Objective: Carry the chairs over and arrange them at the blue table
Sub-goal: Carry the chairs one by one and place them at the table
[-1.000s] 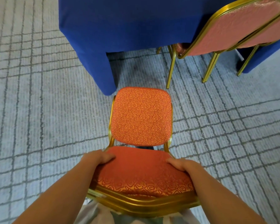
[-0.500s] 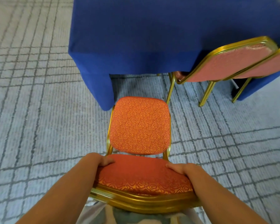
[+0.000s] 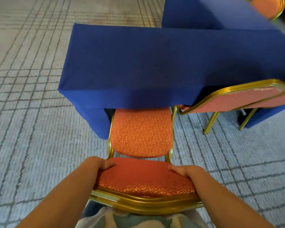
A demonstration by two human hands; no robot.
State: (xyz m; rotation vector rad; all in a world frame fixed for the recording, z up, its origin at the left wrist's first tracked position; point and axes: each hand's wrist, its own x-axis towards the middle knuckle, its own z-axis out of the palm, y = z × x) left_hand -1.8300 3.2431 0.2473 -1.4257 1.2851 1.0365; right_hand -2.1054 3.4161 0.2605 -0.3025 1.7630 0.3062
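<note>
Chair (image 3: 141,134) in the lower centre has slid forward over the last second. Its seat's front edge now reaches the hem of the blue table (image 3: 155,66), where a strip of carpet (image 3: 31,129) lay between them before. Left hand (image 3: 99,165) and right hand (image 3: 184,170) each clasp a side of the backrest, thumbs on the padding. Placement looks nearly done, beside the two chairs (image 3: 237,99) at centre right.

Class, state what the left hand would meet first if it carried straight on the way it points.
The left hand grips the backrest; past that, probably the seat, then the table. Depth is unclear.
</note>
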